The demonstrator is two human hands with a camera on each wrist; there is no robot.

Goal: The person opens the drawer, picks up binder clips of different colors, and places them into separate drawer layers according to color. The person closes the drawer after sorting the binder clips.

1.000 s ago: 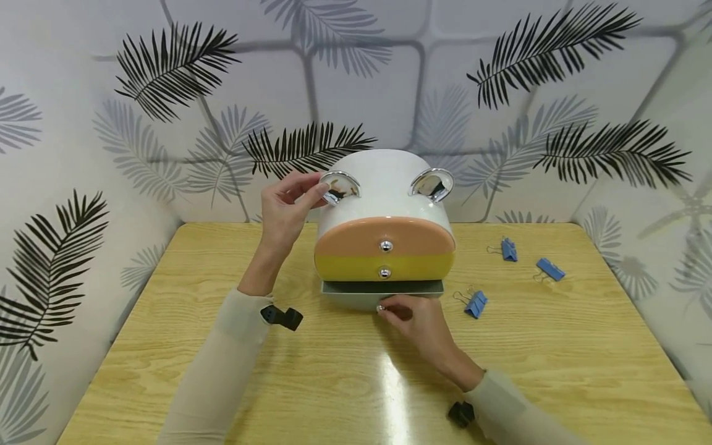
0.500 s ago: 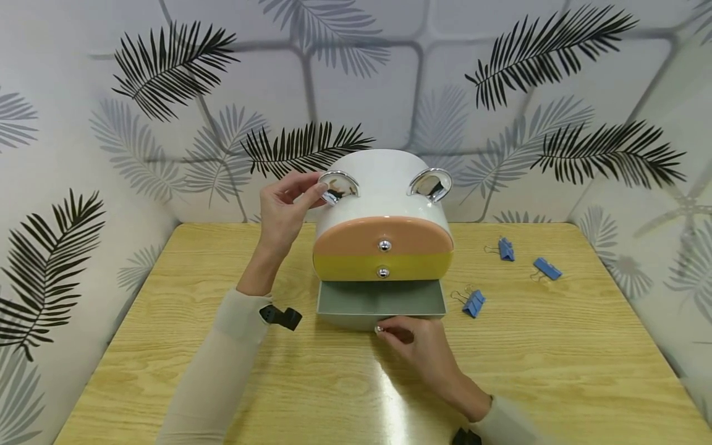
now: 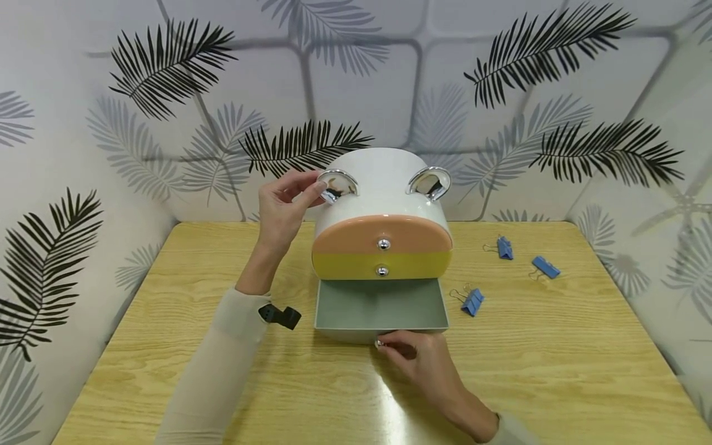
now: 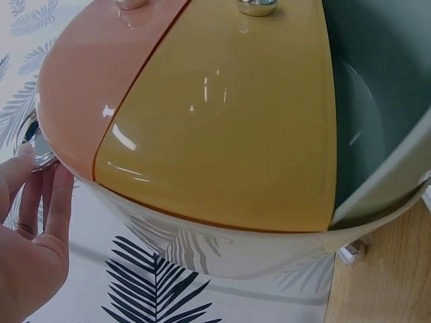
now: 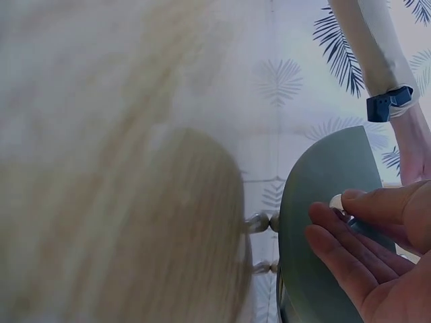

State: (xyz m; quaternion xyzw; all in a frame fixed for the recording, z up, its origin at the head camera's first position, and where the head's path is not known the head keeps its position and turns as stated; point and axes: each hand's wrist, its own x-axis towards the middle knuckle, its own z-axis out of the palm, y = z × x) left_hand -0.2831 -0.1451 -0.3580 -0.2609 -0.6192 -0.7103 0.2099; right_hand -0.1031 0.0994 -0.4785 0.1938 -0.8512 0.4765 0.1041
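Note:
A rounded white cabinet (image 3: 384, 185) with two silver ears stands on the table. Its orange drawer (image 3: 356, 236) and yellow drawer (image 3: 345, 266) are closed, while the grey-green bottom drawer (image 3: 384, 306) is pulled far out, with nothing visible inside. My left hand (image 3: 282, 213) pinches the left silver ear (image 3: 339, 185) between thumb and fingers; the left wrist view shows this ear (image 4: 46, 148) beside the orange front. My right hand (image 3: 428, 364) pinches the small silver knob (image 3: 380, 343) of the bottom drawer; thumb and fingers are around the knob (image 5: 337, 202) in the right wrist view.
Three blue binder clips lie right of the cabinet: a near clip (image 3: 473, 302), a back clip (image 3: 505, 248) and a right-hand clip (image 3: 546, 267). Leaf-patterned walls enclose the wooden table (image 3: 222, 383). Short silver feet (image 5: 258, 223) hold the cabinet up.
The bottom drawer has slid from slightly open to far out toward me, with my right hand moving along on its knob. My left hand has stayed on the ear.

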